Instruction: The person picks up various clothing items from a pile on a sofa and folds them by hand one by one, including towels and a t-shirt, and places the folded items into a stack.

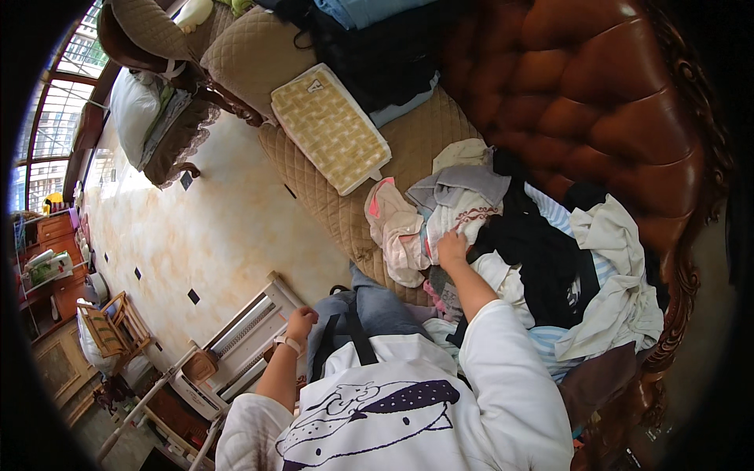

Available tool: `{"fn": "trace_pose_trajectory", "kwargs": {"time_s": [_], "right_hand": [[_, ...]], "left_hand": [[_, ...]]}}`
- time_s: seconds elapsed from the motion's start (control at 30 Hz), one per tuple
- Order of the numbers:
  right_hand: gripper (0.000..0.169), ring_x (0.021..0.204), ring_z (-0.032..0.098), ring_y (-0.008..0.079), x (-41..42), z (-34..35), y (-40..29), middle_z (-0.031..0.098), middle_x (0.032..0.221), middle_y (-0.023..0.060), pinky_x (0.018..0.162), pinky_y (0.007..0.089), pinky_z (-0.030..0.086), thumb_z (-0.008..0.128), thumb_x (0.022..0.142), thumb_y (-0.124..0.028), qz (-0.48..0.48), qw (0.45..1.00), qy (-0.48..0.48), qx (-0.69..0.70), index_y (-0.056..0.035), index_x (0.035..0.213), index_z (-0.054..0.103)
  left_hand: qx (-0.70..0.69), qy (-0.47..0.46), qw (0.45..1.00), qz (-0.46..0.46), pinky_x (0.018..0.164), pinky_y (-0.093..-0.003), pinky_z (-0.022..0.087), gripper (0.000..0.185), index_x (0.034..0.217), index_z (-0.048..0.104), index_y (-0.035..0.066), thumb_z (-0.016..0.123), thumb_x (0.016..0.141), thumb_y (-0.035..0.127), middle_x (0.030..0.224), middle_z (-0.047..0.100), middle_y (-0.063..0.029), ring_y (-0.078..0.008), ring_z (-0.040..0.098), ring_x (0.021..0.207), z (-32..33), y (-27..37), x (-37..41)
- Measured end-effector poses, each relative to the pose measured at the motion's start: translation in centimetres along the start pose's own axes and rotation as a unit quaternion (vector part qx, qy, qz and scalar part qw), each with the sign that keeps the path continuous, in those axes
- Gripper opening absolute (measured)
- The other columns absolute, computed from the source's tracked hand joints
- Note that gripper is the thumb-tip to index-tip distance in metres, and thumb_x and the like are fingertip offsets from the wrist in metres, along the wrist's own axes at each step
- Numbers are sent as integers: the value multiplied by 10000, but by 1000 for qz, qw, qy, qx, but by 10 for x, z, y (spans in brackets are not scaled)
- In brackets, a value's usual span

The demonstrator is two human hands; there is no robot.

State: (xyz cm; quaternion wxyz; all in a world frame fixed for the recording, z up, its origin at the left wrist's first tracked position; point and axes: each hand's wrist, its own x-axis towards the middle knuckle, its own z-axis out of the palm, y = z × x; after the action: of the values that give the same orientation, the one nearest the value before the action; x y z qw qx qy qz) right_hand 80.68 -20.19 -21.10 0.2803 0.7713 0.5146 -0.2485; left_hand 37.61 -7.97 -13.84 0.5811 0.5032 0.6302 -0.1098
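Observation:
My right hand (452,249) reaches into a heap of laundry on the sofa, its fingers on a white cloth with a red scroll pattern (465,215); the fingertips are partly hidden, so a firm hold cannot be made out. Beside it lie a pale pink cloth (397,229) and a grey cloth (459,183). To its right are a black garment (545,265) and a crumpled white garment (618,294). My left hand (302,322), with a band on the wrist, hangs by my left thigh, its fingers curled; whether anything is in them does not show.
A folded yellow-and-white patterned towel (330,126) lies on the quilted sofa cover (318,182), below dark folded clothes (377,65). The tufted brown leather backrest (589,88) rises at the right. A white metal-framed item (235,347) and a wooden folding chair (121,324) stand on the left.

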Motion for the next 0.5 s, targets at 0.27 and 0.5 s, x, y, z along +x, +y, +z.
{"fn": "trace_pose_trajectory", "kwargs": {"time_s": [0.27,0.5], "right_hand": [[329,651,607,335,-69,-150,52,608,687,189,585,408,467,617,706,-336,15,907,180,380,-12,744,658],[99,531,500,47,-260,-264,8,557,651,-7,471,182,382,671,725,-85,-223,607,146,749,-4,762,625]], "left_hand": [[17,4,998,55,599,-282,470,153,783,642,-13,506,731,35,689,632,-96,-165,593,644,4,20,-8],[-246,-130,934,226,768,-289,480,657,1267,389,58,686,681,66,1260,431,-173,-235,560,952,48,126,-105]]}}
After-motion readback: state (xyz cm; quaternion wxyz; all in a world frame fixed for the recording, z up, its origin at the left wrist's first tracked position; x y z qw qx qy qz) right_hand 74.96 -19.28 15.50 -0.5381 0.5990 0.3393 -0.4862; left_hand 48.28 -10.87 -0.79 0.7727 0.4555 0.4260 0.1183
